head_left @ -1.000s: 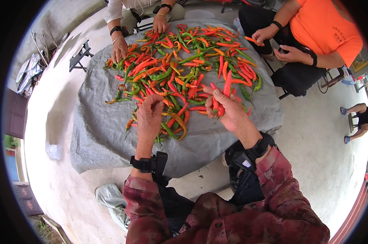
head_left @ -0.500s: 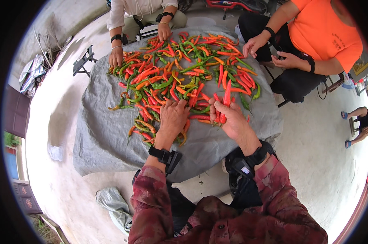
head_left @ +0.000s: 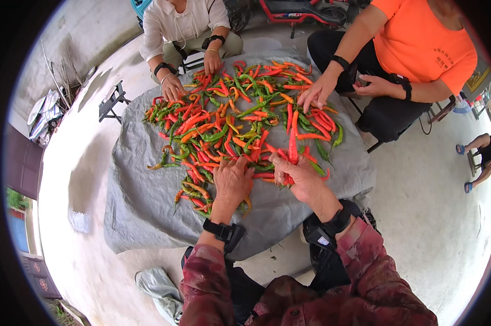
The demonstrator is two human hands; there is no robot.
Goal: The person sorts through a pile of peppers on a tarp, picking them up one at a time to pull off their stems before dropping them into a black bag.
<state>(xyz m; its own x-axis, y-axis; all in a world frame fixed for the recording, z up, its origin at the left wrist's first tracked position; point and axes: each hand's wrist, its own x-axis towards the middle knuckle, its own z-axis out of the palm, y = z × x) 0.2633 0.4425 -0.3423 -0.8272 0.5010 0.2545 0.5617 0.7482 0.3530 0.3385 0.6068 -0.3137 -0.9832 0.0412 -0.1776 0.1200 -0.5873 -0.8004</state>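
Many red, orange and green chili peppers (head_left: pixel 204 127) lie heaped on a grey cloth-covered table (head_left: pixel 137 201). My left hand (head_left: pixel 229 179) is at the near side of the pile, its fingers curled down among the peppers; what they hold, if anything, is hidden. My right hand (head_left: pixel 302 182), just to its right, is closed on red peppers (head_left: pixel 293 144), one long one pointing upward out of the fist, above the pile's right part.
Two co-workers sit opposite, one in white (head_left: pixel 183 22) with hands in the pile, one in orange (head_left: pixel 419 43) reaching into it. Behind are a red scooter (head_left: pixel 299 13) and a folding stool (head_left: pixel 112 103). Someone sits far right (head_left: pixel 481 152); grey fabric (head_left: pixel 158 288) lies on the floor.
My left hand has moved right and down onto the pile. My right hand still grips red peppers. The orange-shirted person's hand, earlier holding a pepper aloft, now reaches down into the pile.
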